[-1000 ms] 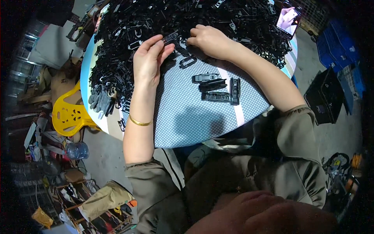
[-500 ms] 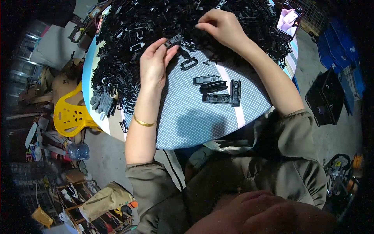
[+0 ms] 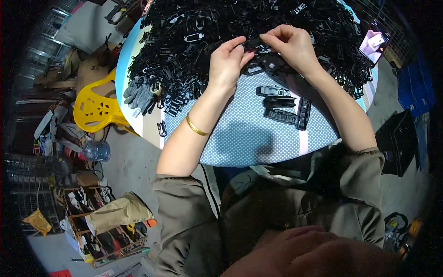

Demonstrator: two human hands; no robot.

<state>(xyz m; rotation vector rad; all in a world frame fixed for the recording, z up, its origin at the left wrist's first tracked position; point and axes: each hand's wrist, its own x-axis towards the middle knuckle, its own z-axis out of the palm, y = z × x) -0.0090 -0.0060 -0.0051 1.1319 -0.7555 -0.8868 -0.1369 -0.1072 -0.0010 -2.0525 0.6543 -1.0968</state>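
Observation:
Near the front edge of a big heap of small black plastic parts, my two hands are close together. My left hand has its thumb and fingers around a dark black plastic part, which barely stands out from the heap. At its right, my right hand is closed in a pinch, its fingertips close to that part; what they hold is too dark to make out. Several longer black plastic pieces lie grouped on the dotted cloth below my right hand. One loose black frame lies just below the left fingertips.
A lit phone stands at the table's right edge. Grey gloves lie at the left edge, near a yellow plastic chair. Blue crates and a black case are on the floor to the right.
The view has shifted, so the table appears farther right. My hands have come closer together, the left carrying its black part toward the right hand's fingertips. The grouped pieces keep their arrangement.

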